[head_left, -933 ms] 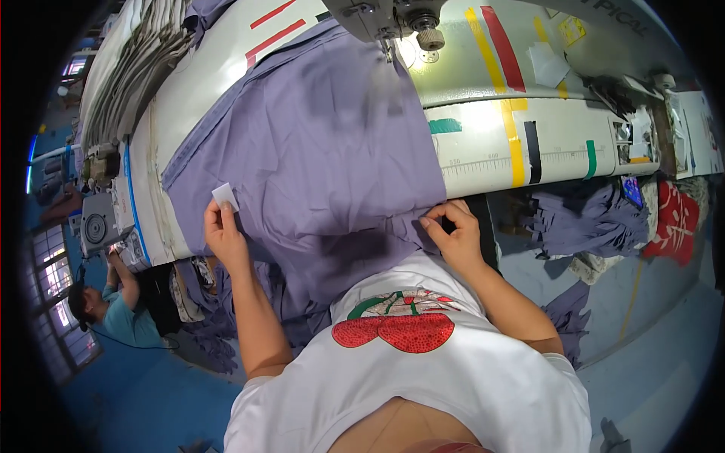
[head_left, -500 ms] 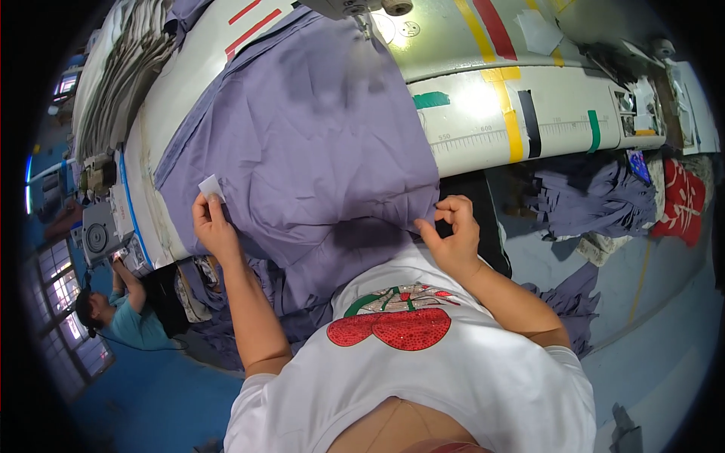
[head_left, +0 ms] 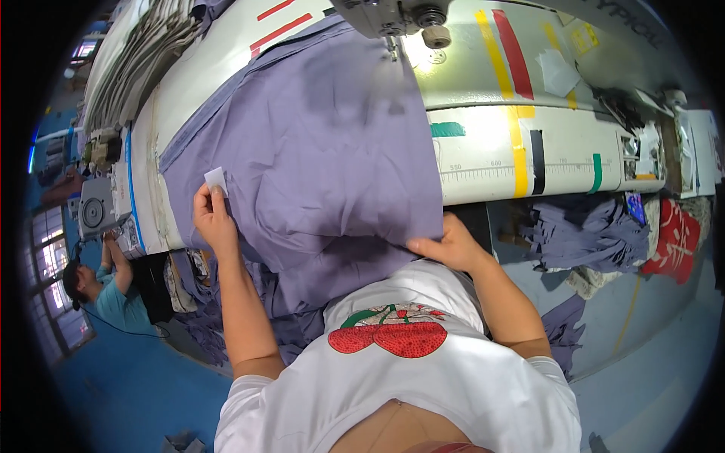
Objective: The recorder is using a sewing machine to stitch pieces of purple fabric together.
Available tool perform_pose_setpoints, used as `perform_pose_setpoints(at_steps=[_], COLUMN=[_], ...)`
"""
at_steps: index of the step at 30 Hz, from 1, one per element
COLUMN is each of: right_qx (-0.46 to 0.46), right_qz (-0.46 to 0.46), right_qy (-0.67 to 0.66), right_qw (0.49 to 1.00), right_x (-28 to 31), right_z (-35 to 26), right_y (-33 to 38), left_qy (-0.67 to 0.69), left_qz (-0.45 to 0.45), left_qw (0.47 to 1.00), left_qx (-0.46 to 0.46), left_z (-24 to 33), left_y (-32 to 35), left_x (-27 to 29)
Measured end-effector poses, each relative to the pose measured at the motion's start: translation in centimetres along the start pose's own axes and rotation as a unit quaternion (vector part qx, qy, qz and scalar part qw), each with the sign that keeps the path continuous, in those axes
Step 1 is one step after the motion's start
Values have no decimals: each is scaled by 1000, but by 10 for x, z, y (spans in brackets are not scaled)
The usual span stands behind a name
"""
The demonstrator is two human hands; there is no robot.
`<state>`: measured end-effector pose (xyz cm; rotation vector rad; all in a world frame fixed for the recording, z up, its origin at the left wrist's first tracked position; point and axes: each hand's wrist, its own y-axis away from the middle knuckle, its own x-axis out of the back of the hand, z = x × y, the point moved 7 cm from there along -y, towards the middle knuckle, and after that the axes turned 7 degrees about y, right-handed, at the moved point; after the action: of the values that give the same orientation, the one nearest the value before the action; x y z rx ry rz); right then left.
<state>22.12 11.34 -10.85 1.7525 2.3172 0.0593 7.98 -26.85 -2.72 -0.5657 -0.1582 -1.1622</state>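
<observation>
Purple cloth (head_left: 302, 147) already spread on the counter (head_left: 479, 147), reaching the machine (head_left: 377, 13); white tag (head_left: 215, 179) not yet laid down, pinched in left hand (head_left: 215, 220). Right hand (head_left: 451, 243) at cloth, impossible to tell grip. Left of machine, grey stack (head_left: 143, 60); perhaps in the way, creases (head_left: 332, 200).

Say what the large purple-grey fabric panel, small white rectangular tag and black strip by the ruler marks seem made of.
Large purple-grey fabric panel: probably woven cloth, matte, with soft creases. Small white rectangular tag: paper or fabric, dull and flat; too small to tell. Black strip: likely tape, fairly matte, thin with straight edges.
</observation>
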Motion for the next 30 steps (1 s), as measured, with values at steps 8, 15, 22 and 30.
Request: perform_pose_setpoints(at_steps=[8,15,22,30], right_qx=[-57,139,-87,-157], right_qz=[-98,-90,-158,-107], right_qy=[-54,164,84,53], right_qw=[992,972,980,980], right_x=[-30,-26,-42,-40], right_z=[2,-41,30,50], right_y=[35,48,53,54], left_qy=[-26,10,60,-66], left_qz=[1,-29,-4,-243], left_qw=[1000,999,998,798], left_qx=[3,-19,32,-548], left_z=[-16,-39,-16,187], left_y=[-42,-88,-110,10], left_x=[8,1,-14,-208])
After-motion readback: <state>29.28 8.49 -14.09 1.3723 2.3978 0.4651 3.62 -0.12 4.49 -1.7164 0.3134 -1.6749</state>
